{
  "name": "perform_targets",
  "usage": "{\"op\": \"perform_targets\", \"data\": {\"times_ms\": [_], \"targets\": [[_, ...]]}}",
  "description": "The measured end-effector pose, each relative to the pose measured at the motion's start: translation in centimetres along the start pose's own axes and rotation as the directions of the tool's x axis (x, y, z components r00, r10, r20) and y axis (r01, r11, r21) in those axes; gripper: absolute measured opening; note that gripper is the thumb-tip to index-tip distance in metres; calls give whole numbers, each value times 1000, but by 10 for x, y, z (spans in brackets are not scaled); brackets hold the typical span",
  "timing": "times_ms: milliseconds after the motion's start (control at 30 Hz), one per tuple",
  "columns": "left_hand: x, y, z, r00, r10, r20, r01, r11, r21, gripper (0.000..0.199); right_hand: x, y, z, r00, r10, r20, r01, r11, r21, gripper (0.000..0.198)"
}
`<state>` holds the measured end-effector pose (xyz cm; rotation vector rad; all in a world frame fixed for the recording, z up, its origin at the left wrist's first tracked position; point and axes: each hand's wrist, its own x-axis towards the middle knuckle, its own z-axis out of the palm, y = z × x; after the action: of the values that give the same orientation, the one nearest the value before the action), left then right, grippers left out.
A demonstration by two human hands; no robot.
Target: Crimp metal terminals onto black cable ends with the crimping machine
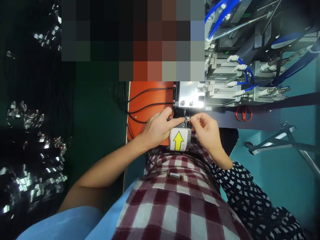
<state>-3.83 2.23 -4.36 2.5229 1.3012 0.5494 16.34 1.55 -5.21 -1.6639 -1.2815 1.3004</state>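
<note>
My left hand (160, 128) is over the edge of the orange surface, its index finger stretched to a small shiny metal piece (187, 118). The other left fingers are curled, and what they hold, if anything, is hidden; a thin dark line shows beside the index finger. From the other side my right hand (206, 128) pinches the small metal piece between thumb and fingertips, with a bit of red beside it. Both sets of fingertips meet at a narrow black fixture (185, 125), just below a bright metal plate (191, 93) of the machine. The piece's exact kind is too small to tell.
A plate with a yellow arrow (178, 140) sits below the hands. Black cables (150, 89) cross the orange surface (140, 96). Metal cylinders with blue air tubes (246, 75) fill the upper right. Red-handled scissors (243, 114) lie rightward. Shiny-ended dark cables (32, 180) are piled left.
</note>
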Motion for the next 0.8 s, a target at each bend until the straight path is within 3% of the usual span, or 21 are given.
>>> {"op": "perform_targets", "data": {"times_ms": [167,367,600,700,800], "targets": [[-1,-1,1,999,-14,29,13,1000,10,34,0,-1,2,997,70,22,-71,995,66,21],[0,-3,0,999,22,24,-22,1000,-9,33,-4,-5,6,997,30,-68,-33,999,-38,21],[1,-2,-1,999,35,23,-35,999,-3,34,0,-4,5,989,147,37,-151,967,208,19],[1,-3,-1,999,39,25,-39,999,-4,33,-2,-2,5,987,136,85,-155,942,296,20],[1,-3,-1,999,38,28,-37,999,-27,32,-3,2,5,993,98,60,-111,954,279,23]]}}
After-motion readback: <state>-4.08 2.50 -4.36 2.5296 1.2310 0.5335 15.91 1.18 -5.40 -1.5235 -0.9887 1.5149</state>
